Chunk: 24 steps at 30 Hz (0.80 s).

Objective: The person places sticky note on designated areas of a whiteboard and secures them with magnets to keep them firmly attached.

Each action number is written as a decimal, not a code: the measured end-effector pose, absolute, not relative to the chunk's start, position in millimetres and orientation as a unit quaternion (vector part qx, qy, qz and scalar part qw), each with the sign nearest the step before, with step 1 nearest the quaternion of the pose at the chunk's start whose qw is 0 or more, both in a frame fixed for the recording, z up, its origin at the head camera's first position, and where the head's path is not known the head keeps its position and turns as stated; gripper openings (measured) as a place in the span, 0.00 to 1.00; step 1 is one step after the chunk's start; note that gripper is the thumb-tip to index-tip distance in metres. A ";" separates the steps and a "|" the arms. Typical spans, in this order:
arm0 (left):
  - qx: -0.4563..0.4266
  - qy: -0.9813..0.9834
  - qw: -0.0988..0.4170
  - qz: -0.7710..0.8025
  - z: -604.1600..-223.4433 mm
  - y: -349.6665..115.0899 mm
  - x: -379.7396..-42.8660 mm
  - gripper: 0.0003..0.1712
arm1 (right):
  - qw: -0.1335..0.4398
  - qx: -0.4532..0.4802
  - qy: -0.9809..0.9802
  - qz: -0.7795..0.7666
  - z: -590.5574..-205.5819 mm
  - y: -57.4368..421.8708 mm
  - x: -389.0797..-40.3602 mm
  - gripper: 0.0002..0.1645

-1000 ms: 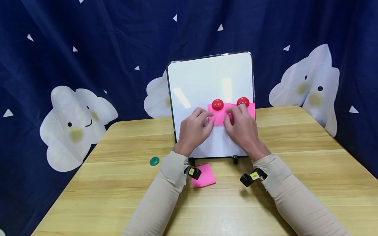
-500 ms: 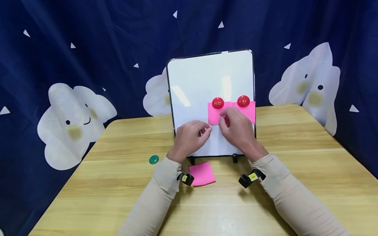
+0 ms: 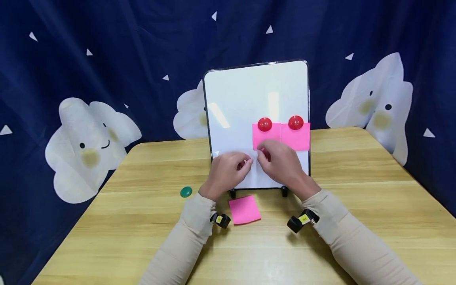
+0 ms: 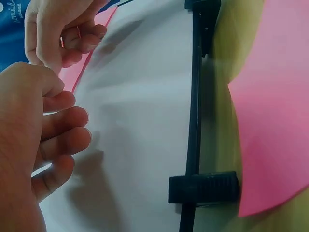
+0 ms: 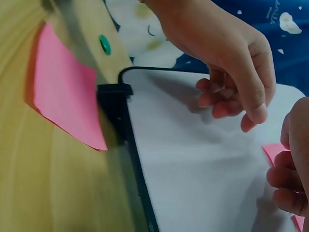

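Two square pink sticky notes (image 3: 298, 139) hang side by side on the right of the whiteboard (image 3: 235, 103), each under a glossy red magnet (image 3: 295, 122). The left hand (image 3: 228, 172) and right hand (image 3: 281, 164), loosely curled and empty, sit lower than a second ago.

We can't read any words or numbers for sure. We see a small yellow label (image 3: 219, 219) on the left black camera (image 3: 226, 222), and another yellow label (image 3: 304, 219) on the right black camera (image 3: 294, 225). The marks on them are too tiny for us to read. In the left wrist view, we spot pale writing (image 4: 17, 10) on the blue curtain (image 4: 8, 46). In the right wrist view, we find pale letters (image 5: 275, 10) on the curtain too, but they look too blurry.
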<state>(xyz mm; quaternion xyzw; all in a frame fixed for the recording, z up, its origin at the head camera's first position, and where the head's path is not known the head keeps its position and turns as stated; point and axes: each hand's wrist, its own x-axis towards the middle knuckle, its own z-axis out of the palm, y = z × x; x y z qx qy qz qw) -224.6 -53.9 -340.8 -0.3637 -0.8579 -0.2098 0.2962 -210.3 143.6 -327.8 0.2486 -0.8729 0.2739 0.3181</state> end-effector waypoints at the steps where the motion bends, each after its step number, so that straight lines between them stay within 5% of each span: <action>1: -0.363 -0.859 0.293 -0.211 -341.5 -55.5 -224.4 0.10 | 0.310 0.252 -0.874 0.276 -329.3 142.1 -210.2 0.05; 24: -0.360 -0.877 0.057 -0.314 -340.8 -86.0 -219.1 0.09 | 0.034 0.252 -0.882 0.396 -335.6 136.4 -196.8 0.06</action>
